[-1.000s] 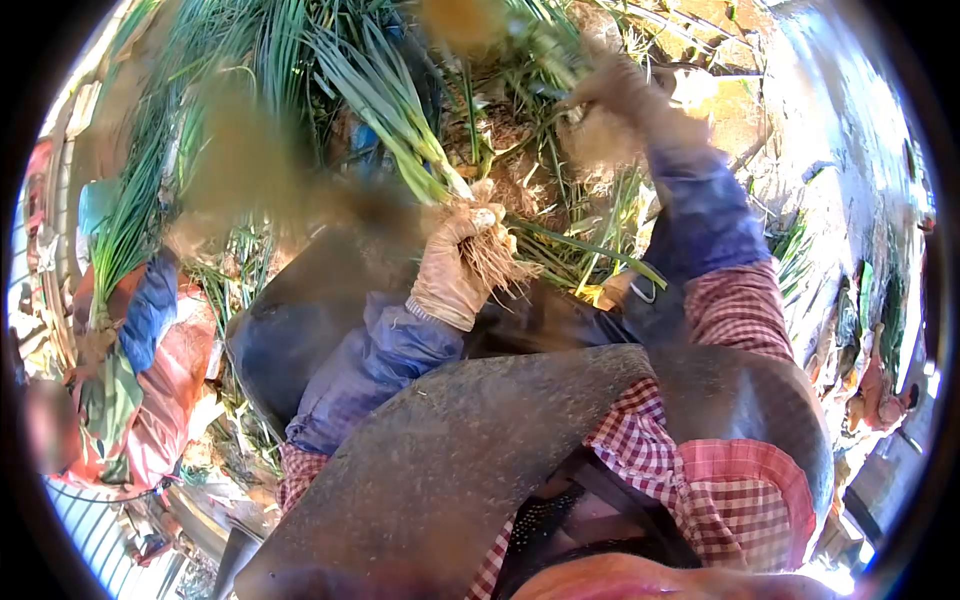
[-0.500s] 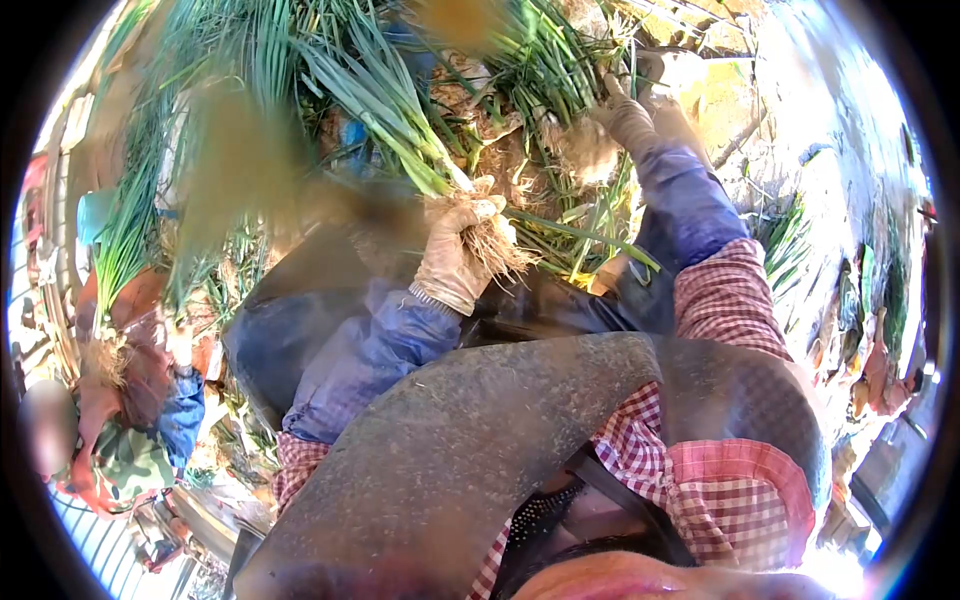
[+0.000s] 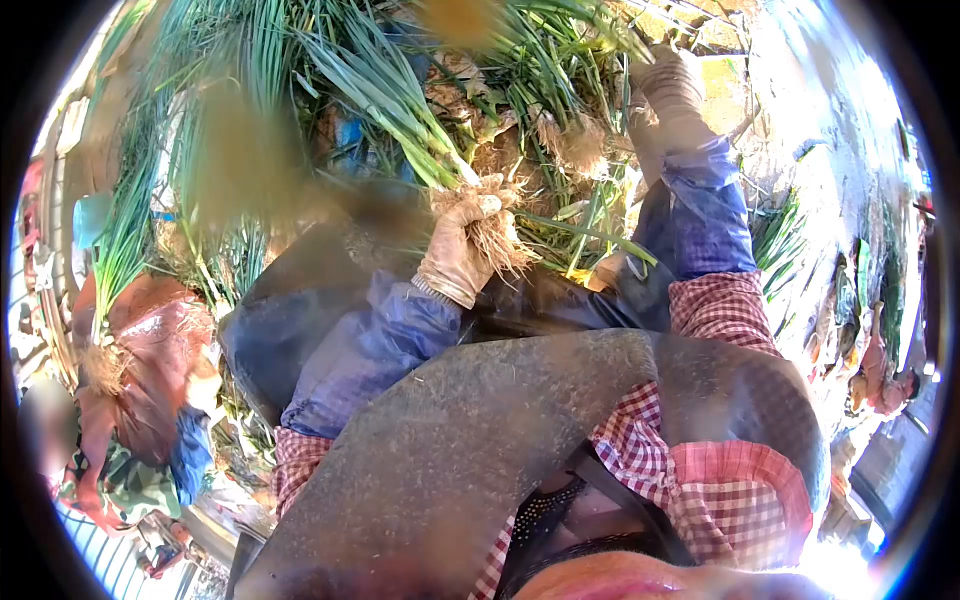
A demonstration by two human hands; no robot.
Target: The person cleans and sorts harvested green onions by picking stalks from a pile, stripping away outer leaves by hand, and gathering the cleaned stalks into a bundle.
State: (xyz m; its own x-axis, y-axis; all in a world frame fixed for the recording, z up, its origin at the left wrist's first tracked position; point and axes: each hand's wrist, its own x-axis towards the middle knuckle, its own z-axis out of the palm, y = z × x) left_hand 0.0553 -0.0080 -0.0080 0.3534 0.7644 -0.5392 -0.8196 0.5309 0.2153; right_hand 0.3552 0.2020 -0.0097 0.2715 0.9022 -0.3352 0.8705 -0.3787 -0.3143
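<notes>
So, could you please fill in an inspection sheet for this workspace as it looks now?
Surface: ground, yellowish where bare, strewn with plant matter.
Job's things: rooted green bunch; more rooted greens to its right.
Clutter: loose leaves; blue item, unidentifiable.
Grippers: left hand, gloved, closed around the bunch's root end; right hand, gloved, at the greens' edge, grip unclear.
Cables: nothing seen.
Surroundings: another person at left; blurry smudges hide parts of the view.

Ground (image 3: pixel 728 100), littered: green onions (image 3: pixel 265 50), heaped beyond the left hand (image 3: pixel 460 245); rooted bunch (image 3: pixel 575 145), beside the right hand (image 3: pixel 672 90); loose leaves (image 3: pixel 603 208), between both hands.
</notes>
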